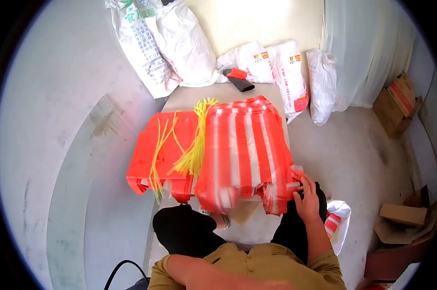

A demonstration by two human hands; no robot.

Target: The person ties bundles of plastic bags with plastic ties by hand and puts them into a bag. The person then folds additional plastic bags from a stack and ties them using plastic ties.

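My right hand (307,202) is beside the lower right corner of a stack of red-and-white striped plastic bags (250,145). Its fingers are spread, and the fingertips reach the bags' edge; small white-and-red pieces there are hard to make out. My left forearm (209,275), blurred, crosses low in front of my body, and the hand itself lies outside the picture. Left of the striped stack is a pile of plain red plastic bags (153,145). A bundle of yellow plastic ties (195,152) lies between the two piles, with loose strands over the red one.
White printed sacks (184,41) stand along the far side. A dark-and-red object (240,81) lies on the table (269,91). Cardboard boxes (396,105) are at the right. A white bag (343,212) with striped material stands on the floor beside my right leg.
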